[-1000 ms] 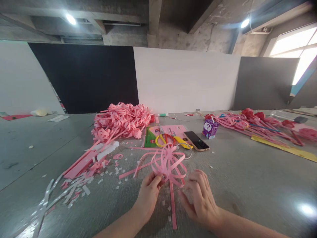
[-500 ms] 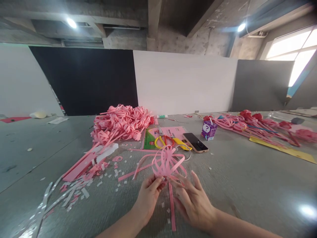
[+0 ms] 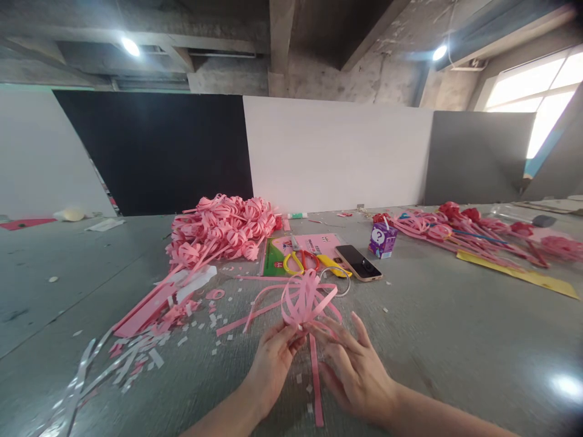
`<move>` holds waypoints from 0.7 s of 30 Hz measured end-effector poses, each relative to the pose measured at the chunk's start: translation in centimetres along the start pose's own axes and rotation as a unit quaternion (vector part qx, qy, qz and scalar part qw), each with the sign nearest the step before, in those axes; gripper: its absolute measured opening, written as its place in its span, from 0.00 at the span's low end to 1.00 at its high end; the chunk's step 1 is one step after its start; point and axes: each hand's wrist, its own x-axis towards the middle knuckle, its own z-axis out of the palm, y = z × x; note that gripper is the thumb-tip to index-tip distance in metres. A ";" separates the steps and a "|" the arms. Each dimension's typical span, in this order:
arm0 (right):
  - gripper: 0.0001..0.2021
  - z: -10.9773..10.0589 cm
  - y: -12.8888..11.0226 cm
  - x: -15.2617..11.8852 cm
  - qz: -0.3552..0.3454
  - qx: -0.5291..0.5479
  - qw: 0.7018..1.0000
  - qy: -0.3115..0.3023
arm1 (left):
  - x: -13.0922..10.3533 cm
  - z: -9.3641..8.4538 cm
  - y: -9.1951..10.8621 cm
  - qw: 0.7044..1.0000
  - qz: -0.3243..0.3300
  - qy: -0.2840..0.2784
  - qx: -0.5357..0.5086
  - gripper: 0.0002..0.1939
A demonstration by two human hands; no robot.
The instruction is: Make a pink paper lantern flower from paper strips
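Observation:
A looped pink paper-strip flower (image 3: 306,298) stands above the table in front of me. My left hand (image 3: 277,352) pinches its base between thumb and fingers. On the other side, my right hand (image 3: 348,361) has its index and middle fingertips against the base, while the other fingers are spread; whether it grips a strip is hard to see. One pink paper strip (image 3: 315,382) runs down from below the flower toward me. More loose pink strips (image 3: 255,317) lie to the left of the flower, partly behind it.
Scissors (image 3: 300,262), a yellow utility knife (image 3: 334,265), a phone (image 3: 359,262) and a purple carton (image 3: 382,239) are beyond my hands. A heap of pink paper flowers (image 3: 223,227) sits back left, with paper scraps (image 3: 155,349) nearer. Stemmed flowers (image 3: 460,227) and a yellow strip (image 3: 517,274) lie right.
The flower's loops have tipped and shifted slightly at the top. Both hands stay almost where they were at its base; the whole view has moved a little.

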 end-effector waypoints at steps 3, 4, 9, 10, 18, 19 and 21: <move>0.06 -0.2 0.0 0.1 0.002 0.001 1.000 0.000 | -0.2 0.2 0.2 1.000 0.002 -0.019 0.010 0.04; 0.06 -0.2 0.0 0.1 0.003 0.001 1.000 0.000 | -0.2 0.3 0.3 1.000 0.003 -0.022 0.011 0.04; 0.08 -0.1 0.0 0.1 0.014 0.006 1.000 0.003 | -0.3 0.7 0.5 0.998 0.006 -0.056 0.027 0.09; 0.09 -0.1 0.0 0.0 0.015 0.007 1.000 0.003 | -0.3 0.7 0.5 0.997 0.007 -0.063 0.032 0.10; 0.10 0.3 0.1 -0.3 0.029 0.012 0.999 -0.006 | -0.5 0.1 0.0 0.997 0.014 -0.035 0.072 0.12; 0.10 0.3 0.1 -0.3 0.033 0.013 0.999 -0.005 | -0.5 0.0 -0.2 0.997 0.021 -0.026 0.072 0.12; 0.10 0.4 0.0 -0.3 0.032 0.018 0.999 -0.002 | -0.5 -0.1 -0.4 0.997 0.032 -0.009 0.074 0.10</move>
